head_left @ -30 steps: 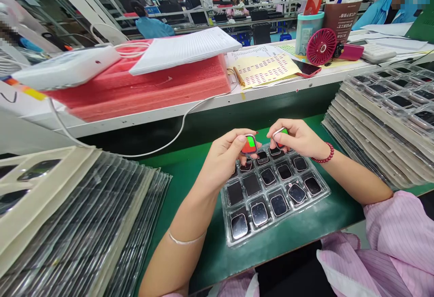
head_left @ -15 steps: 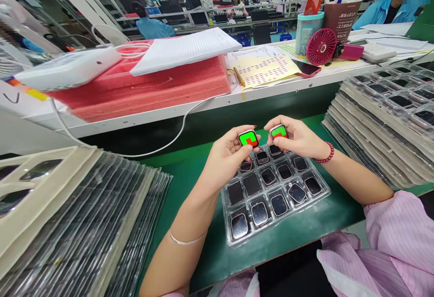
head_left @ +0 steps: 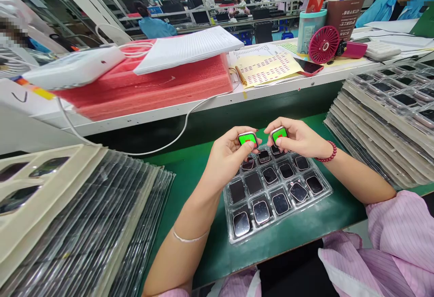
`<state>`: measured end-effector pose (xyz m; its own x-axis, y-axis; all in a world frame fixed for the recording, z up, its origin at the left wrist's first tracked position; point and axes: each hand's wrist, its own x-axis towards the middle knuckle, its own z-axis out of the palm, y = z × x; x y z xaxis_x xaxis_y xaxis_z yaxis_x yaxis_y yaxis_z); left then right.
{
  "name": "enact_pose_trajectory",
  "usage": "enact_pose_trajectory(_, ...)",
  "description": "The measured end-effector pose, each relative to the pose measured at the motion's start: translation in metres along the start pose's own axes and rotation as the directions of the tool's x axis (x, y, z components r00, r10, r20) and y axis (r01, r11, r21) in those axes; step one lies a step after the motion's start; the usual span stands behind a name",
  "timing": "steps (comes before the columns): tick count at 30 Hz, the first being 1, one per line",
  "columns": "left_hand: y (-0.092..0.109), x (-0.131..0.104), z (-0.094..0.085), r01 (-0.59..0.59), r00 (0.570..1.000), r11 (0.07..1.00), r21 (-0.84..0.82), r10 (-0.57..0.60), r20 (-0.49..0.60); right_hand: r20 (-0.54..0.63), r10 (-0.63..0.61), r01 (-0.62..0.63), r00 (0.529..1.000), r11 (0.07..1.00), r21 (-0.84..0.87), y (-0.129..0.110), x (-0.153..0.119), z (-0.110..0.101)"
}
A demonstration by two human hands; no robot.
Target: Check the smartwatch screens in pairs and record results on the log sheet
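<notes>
My left hand (head_left: 222,159) is closed on a strapless smartwatch (head_left: 243,138), its thumb on the lit green screen with a red patch. Level with it, my right hand (head_left: 300,139) grips a second smartwatch (head_left: 280,132), also lit green with some red under the thumb. The two watches are a short gap apart, over the far edge of a clear plastic tray (head_left: 281,218). Dark-screened watches sit in the tray's pockets, one of them turned askew. Two pockets at its left hold no watch. My hands hide part of the back row.
Stacked trays (head_left: 101,215) rise at the left, and another stack (head_left: 373,129) stands at the right, with watches on top. Behind runs a white shelf (head_left: 210,107) bearing red foam (head_left: 190,84), papers, a phone (head_left: 309,67) and a pink fan (head_left: 323,44). A white cable (head_left: 169,145) hangs down.
The red areas visible on both watch screens have become smaller, with more green showing. Both hands keep their grip and have barely moved. The whole view has shifted slightly.
</notes>
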<state>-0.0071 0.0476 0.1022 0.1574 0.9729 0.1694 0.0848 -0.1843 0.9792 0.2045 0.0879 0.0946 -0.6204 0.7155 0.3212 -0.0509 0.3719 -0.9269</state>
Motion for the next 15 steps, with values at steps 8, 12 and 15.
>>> enact_pose_trajectory(8,0.0012,0.0001,-0.0004,0.014,1.0,1.0,0.006,-0.015,0.015,-0.01,-0.027,0.027,1.0,1.0,0.013,-0.0018,0.0001,0.0007)
enact_pose_trajectory(12,-0.0006,0.0005,-0.0001,0.013,1.0,1.0,-0.009,-0.013,0.015,0.018,0.012,-0.012,1.0,0.999,0.043,-0.0007,0.0001,0.0006)
enact_pose_trajectory(15,-0.0023,0.0014,0.0,-0.003,1.0,1.0,-0.006,0.003,0.007,0.01,0.062,-0.063,0.998,0.997,0.045,0.0015,-0.0002,0.0)
